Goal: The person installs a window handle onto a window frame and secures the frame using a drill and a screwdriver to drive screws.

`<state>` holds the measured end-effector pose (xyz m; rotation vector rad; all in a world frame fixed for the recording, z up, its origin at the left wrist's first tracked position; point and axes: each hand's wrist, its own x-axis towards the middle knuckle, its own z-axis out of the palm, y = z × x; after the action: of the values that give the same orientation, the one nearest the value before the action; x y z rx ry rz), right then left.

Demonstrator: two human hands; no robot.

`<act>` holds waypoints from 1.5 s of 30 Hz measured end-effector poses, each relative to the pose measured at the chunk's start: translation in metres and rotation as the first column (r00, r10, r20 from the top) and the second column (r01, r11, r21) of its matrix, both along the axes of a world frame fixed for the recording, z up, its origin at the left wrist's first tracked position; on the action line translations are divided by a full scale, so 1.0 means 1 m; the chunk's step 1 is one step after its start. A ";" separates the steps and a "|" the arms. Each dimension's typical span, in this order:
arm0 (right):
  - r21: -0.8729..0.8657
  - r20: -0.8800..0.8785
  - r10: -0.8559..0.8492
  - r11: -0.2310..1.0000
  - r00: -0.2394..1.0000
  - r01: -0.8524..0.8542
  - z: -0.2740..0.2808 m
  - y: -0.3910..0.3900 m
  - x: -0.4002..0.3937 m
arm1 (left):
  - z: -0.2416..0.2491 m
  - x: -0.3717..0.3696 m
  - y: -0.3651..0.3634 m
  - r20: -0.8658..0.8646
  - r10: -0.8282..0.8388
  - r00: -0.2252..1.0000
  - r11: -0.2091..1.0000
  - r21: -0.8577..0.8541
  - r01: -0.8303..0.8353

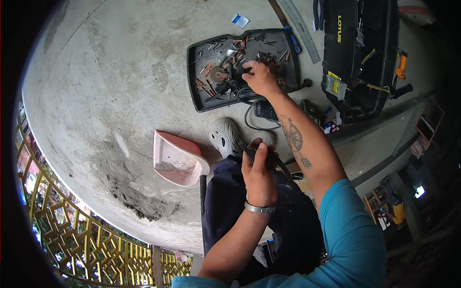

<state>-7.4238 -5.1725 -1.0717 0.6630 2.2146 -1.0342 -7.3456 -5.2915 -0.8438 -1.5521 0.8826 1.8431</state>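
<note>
My right hand (261,78) hovers over the black tray (196,98), thumb and forefinger apart, with nothing visible between them. Screws, nails and reddish-brown plugs (207,86) lie scattered in the tray. Just below that hand is an angle grinder (245,92), its worn round disc (218,73) towards the tray's left side. Above my lap, my left hand (259,173) is closed around a slim black object (246,148). Its kind is not clear, as the fingers cover much of it.
A pink dustpan (180,161) with grey dust lies left of my shoes (224,137). To the right is a black toolbox (357,62). A metal ruler (302,33) and a blue-white packet (240,20) rest beyond the tray. Grey debris (144,204) and a yellow railing (96,245) are at left.
</note>
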 end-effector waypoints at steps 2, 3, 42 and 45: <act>0.050 -0.080 -0.072 0.996 0.994 0.076 -0.002 0.002 0.004 | 0.000 0.000 0.002 0.004 -0.007 1.000 1.000 0.004 0.007; 0.090 -0.165 -0.136 0.984 0.977 0.153 -0.002 0.003 0.005 | 0.002 -0.002 0.002 0.007 0.003 1.000 1.000 0.002 -0.003; -0.395 -0.008 -0.793 0.562 0.609 0.727 0.147 0.031 0.100 | 0.013 0.017 -0.012 -0.285 -0.215 0.934 0.973 -0.142 0.180; -0.581 0.349 -0.782 0.251 0.516 0.774 0.236 0.044 0.169 | 0.015 0.079 -0.019 -0.408 -0.221 0.886 0.966 0.035 0.257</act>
<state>-7.2549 -5.1289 -0.8356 1.4412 1.1517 -2.2076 -7.2662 -5.3108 -0.8287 -0.9701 1.1024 2.0159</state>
